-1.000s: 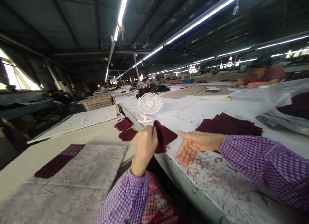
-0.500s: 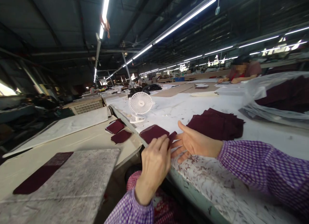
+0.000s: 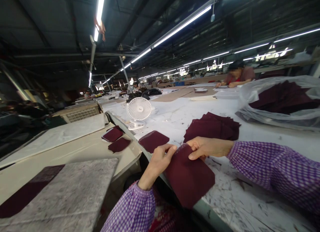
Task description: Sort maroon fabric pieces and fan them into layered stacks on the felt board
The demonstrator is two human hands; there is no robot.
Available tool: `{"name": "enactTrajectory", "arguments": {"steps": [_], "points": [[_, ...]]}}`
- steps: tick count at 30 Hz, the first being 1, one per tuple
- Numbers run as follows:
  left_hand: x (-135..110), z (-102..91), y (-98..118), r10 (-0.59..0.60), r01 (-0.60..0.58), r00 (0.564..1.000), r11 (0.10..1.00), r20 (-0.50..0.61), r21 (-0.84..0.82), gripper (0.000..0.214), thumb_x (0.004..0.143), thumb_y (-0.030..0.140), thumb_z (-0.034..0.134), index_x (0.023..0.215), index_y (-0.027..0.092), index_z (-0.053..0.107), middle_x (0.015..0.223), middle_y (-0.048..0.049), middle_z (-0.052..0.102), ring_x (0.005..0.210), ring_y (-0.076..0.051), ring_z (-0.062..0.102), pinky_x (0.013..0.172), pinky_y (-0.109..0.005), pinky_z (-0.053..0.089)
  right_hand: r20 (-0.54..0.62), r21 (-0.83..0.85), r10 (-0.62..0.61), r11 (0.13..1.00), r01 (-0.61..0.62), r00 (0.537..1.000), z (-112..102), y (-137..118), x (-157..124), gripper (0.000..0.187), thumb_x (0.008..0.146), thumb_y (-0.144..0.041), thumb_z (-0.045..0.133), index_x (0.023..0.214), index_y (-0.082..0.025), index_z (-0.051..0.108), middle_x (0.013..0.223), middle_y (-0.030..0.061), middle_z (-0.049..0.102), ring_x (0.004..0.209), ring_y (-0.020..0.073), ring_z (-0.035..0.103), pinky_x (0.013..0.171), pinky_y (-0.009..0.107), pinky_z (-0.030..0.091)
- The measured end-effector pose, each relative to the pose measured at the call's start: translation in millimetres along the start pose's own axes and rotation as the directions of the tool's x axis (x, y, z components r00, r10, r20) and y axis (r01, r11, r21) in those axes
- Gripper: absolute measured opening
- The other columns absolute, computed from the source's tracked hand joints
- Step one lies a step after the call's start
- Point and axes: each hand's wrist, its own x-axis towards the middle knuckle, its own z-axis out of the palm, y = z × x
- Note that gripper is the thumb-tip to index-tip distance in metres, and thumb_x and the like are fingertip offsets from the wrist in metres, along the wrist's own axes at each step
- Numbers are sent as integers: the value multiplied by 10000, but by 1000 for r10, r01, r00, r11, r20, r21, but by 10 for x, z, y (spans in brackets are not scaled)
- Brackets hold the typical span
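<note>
A maroon fabric piece (image 3: pixel 191 180) with cut corners hangs between my two hands over the table edge. My left hand (image 3: pixel 161 160) pinches its upper left edge between thumb and fingers. With thumb on top, my right hand (image 3: pixel 203 148) grips the upper right edge; some of its fingers are hidden behind the cloth. Just beyond lies a flat maroon piece (image 3: pixel 153 141) on the white table. Behind my right hand sits a fanned stack of maroon pieces (image 3: pixel 213 126).
A white clip fan (image 3: pixel 139 109) stands near the table's left edge. At right is a clear plastic bag (image 3: pixel 272 118) of maroon cloth. On the left, a grey board (image 3: pixel 82 178) carries a long maroon piece (image 3: pixel 32 192). A person (image 3: pixel 240 75) leans on the far table.
My right hand has gone from spread fingers to gripping the fabric. The piece, bunched at my left hand before, now hangs spread out between both hands. The view has shifted slightly right.
</note>
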Motion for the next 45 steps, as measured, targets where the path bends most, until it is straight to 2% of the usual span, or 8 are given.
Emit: {"name": "enactTrajectory", "arguments": {"steps": [5, 8, 13, 27, 33, 37, 41, 45], "points": [[191, 283, -46, 59, -59, 998, 998, -18, 24, 145, 776, 217, 585, 831, 214, 718, 829, -5, 685, 771, -154, 611, 728, -254, 455, -177, -306, 48, 946, -102, 983, -219, 91, -41, 245, 734, -351, 625, 833, -133, 576, 658, 15, 611, 537, 145, 600, 483, 245, 498], [169, 356, -27, 165, -161, 986, 959, 0, 234, 202, 804, 163, 541, 853, 238, 722, 806, -10, 642, 785, -154, 585, 707, -253, 435, -280, -553, -112, 831, -65, 954, -350, 136, -53, 251, 816, -338, 507, 909, -131, 613, 699, 41, 637, 553, 152, 613, 508, 244, 484], [103, 389, -5, 281, -265, 959, 869, 23, 418, 251, 860, 157, 473, 870, 225, 715, 782, -30, 598, 796, -158, 547, 688, -247, 411, -137, -825, -374, 555, 103, 917, -384, 171, -11, 270, 864, -258, 429, 858, -131, 668, 801, 62, 640, 575, 124, 573, 578, 236, 430], [90, 390, 0, 310, -294, 949, 810, 57, 508, 269, 893, 173, 433, 876, 218, 698, 799, -31, 596, 802, -159, 536, 683, -250, 393, -69, -952, -473, 294, 83, 878, -302, 272, 72, 153, 856, -168, 481, 801, -158, 623, 811, 35, 611, 714, 141, 546, 669, 245, 393], [111, 392, -37, 328, -323, 941, 808, 79, 492, 276, 902, 175, 431, 931, 243, 696, 809, -16, 581, 792, -149, 516, 701, -246, 398, 128, -989, -464, -126, 78, 876, -207, 293, 50, 200, 923, -151, 399, 860, -132, 588, 830, 52, 572, 692, 151, 502, 552, 266, 346], [90, 387, -12, 363, -366, 924, 752, 119, 549, 307, 913, 179, 402, 985, 282, 682, 838, -14, 580, 789, -158, 503, 679, -260, 390, 201, -962, -469, -260, 83, 860, -182, 351, 13, 195, 927, -114, 390, 887, -129, 581, 902, 64, 574, 765, 169, 500, 582, 278, 373], [79, 387, 8, 385, -384, 913, 694, 137, 609, 318, 920, 188, 377, 913, 260, 686, 833, -16, 576, 779, -168, 497, 666, -280, 383, 154, -975, -465, -216, 57, 872, -236, 353, -57, 191, 920, -126, 415, 920, -140, 606, 882, 65, 583, 790, 187, 513, 656, 308, 420], [95, 402, 21, 384, -381, 913, 675, 140, 632, 305, 911, 176, 388, 903, 250, 684, 842, -20, 581, 779, -172, 503, 653, -283, 384, -15, -997, -530, 72, 28, 848, -194, 285, -65, 255, 912, -91, 383, 1032, -141, 602, 963, 81, 592, 845, 173, 552, 748, 304, 457]]}}
